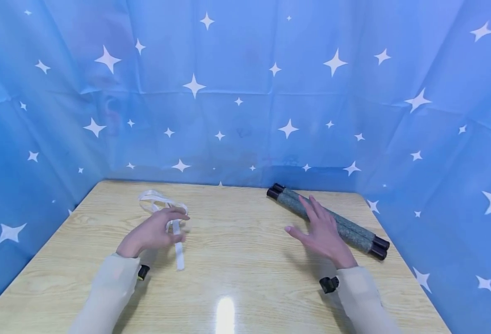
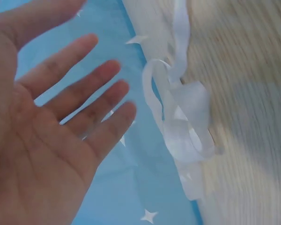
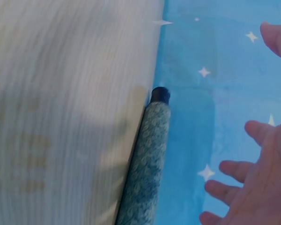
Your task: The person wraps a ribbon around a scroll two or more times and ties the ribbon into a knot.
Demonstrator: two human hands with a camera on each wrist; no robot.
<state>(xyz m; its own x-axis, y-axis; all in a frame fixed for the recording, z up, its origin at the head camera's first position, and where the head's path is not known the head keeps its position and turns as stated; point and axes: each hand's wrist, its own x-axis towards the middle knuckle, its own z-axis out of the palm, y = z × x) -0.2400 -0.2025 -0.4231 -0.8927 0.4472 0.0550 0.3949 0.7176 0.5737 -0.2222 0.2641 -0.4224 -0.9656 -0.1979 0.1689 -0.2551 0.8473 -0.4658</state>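
Note:
On the left of the table lies a loosely looped white ribbon [image 1: 179,253], one flat end stretching toward the front. Above it hovers my left hand [image 1: 155,232], hiding part of the loops; the left wrist view shows its fingers [image 2: 84,96] spread and apart from the ribbon [image 2: 189,126]. My right hand [image 1: 322,232] hangs over the table beside a scroll [image 1: 347,227], rolled from both ends, with grey-green patterned backing and dark rod ends. Fingers [image 3: 234,171] of that hand are spread and hold nothing; the scroll [image 3: 150,159] lies apart from them in the right wrist view.
The pale wood-grain table [image 1: 237,241] reaches back to a blue curtain [image 1: 245,116] with white stars, which also hangs along both sides. A black band [image 1: 329,284] shows at the right wrist, and a bright reflection lies near the front.

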